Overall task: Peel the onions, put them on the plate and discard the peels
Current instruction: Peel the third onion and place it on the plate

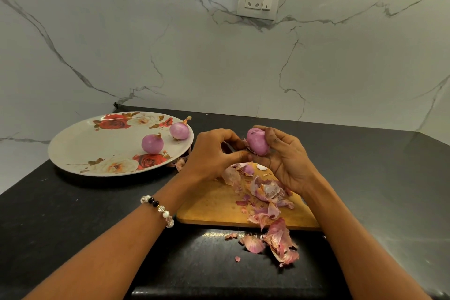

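Your right hand (285, 161) cups the slick, firm onion (257, 142); your left hand (214, 153) pinches its papery root-end skin, so hold it round the middle.

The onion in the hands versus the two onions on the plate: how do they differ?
The held onion is gripped in the right hand above the cutting board, while the left hand pinches at its end; the plate onions rest untouched on the floral plate. The plate onions show stem stubs; the held one's is hidden. All look purple and peeled.
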